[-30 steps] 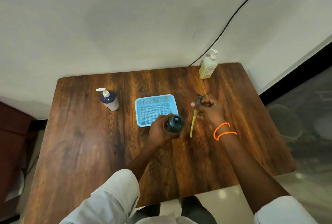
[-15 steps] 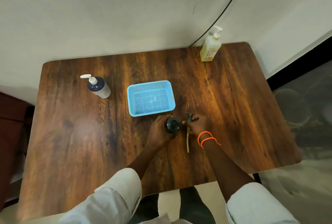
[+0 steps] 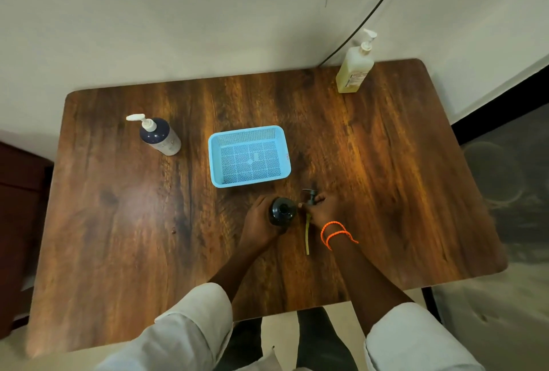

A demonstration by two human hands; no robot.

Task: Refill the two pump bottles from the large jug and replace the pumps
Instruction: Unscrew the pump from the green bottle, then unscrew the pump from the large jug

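Dark pump bottle [image 3: 282,215] upright on the wooden worktop [image 3: 118,222] near the blue basket [image 3: 215,159], pump off, left hand [image 3: 260,222] fingers wrapped around it, right hand [image 3: 323,210] fingers pinching the removed pump [image 3: 309,196] just beside.

Dark bottle [image 3: 282,215] open; pump [image 3: 309,201] beside.

left hand [image 3: 259,223]: wrapped round dark bottle [image 3: 282,211], upright, neck open
right hand [image 3: 322,210]: pinching black pump [image 3: 310,196] just beside bottle; yellow-green tube [image 3: 307,235] trailing toward table's near edge
blue basket [image 3: 249,156]: behind the hands
table [image 3: 118,222]: navy pump bottle [image 3: 160,136] far left; yellow pump bottle [image 3: 355,69] far right corner
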